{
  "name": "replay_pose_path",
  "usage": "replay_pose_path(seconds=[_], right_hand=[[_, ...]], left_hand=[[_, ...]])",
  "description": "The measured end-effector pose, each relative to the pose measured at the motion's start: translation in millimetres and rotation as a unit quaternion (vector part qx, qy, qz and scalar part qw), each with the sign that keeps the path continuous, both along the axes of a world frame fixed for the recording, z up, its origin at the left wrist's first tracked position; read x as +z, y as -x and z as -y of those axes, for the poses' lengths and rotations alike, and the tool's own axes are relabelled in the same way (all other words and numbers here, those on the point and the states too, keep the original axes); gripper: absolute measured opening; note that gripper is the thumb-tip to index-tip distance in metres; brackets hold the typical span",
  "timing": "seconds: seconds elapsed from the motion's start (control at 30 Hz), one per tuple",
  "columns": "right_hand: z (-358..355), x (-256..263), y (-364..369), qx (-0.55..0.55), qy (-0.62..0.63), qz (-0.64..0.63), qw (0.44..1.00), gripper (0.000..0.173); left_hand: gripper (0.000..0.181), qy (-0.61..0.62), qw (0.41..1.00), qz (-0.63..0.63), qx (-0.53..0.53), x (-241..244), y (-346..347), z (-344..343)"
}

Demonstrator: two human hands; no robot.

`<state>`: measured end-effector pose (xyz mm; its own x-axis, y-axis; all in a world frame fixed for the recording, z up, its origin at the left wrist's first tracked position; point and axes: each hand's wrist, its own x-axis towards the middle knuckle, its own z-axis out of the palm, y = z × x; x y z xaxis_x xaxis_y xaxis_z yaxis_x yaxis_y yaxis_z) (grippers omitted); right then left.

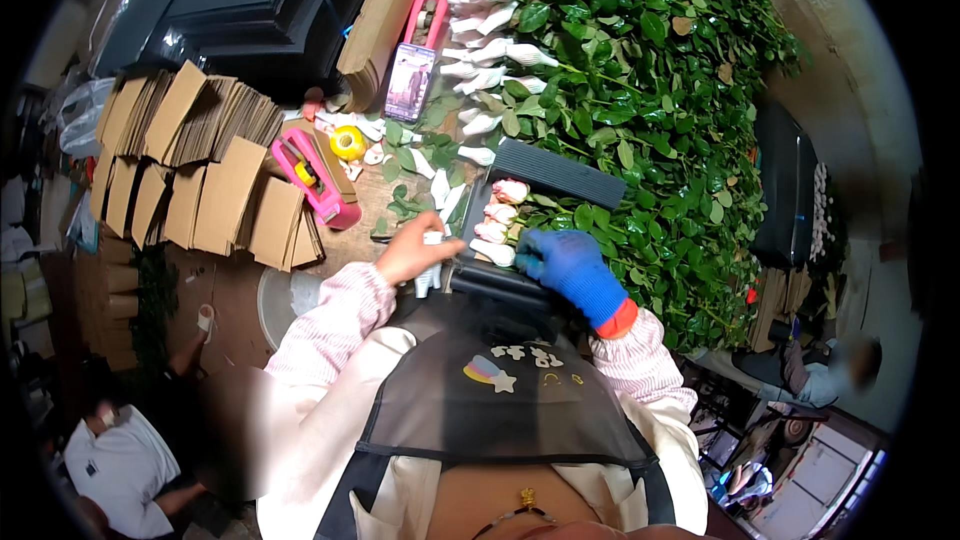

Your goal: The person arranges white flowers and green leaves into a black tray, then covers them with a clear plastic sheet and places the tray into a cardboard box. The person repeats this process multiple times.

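Note:
My bare left hand [416,249] is at the table's front edge, thumb and fingers closed on a white foam net sleeve [427,282] whose fringed end hangs below. My right hand [566,264], in a blue knitted glove, has its curled fingertips at the base of a rose bud in a white net sleeve [493,251]; whether it grips the stem is hidden. Beyond that bud, several bare pale pink roses [501,211] lie in a row, stems to the right. They sit between a ribbed dark block [559,172] and a black padded roll [502,285] near my apron.
Many sleeved roses with leafy stems [645,90] are heaped at right. Left are stacked cardboard pieces [225,191], a pink tape dispenser [319,178], a yellow tape roll [348,142], a lit phone [410,82] and another pink dispenser [426,19]. A person [124,457] is at lower left.

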<state>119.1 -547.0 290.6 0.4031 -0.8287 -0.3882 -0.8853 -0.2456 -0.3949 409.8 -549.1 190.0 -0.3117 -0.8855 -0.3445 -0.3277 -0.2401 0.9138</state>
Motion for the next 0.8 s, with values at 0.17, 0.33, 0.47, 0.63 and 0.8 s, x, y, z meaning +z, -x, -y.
replay_pose_path(seconds=[0.17,0.33,0.47,0.63,0.8], right_hand=[[7,-29,-9,0.068,-0.008,-0.092,0.993,0.036],[6,-47,-14,0.102,-0.013,-0.121,0.987,0.031],[9,-57,-13,0.147,0.013,-0.103,0.984,0.026],[13,-48,-6,0.196,0.019,-0.103,0.975,0.020],[16,-52,-8,0.226,0.020,-0.099,0.969,0.016]], left_hand=[[0.032,-0.005,0.992,0.006,-0.124,-27,32,9],[0.028,-0.075,0.993,-0.085,-0.021,-30,34,-5],[0.021,-0.161,0.909,-0.301,0.239,-31,24,-21],[0.024,-0.191,0.914,-0.257,0.247,20,-76,-54],[0.033,-0.067,0.844,0.527,-0.076,-9,-167,-135]])
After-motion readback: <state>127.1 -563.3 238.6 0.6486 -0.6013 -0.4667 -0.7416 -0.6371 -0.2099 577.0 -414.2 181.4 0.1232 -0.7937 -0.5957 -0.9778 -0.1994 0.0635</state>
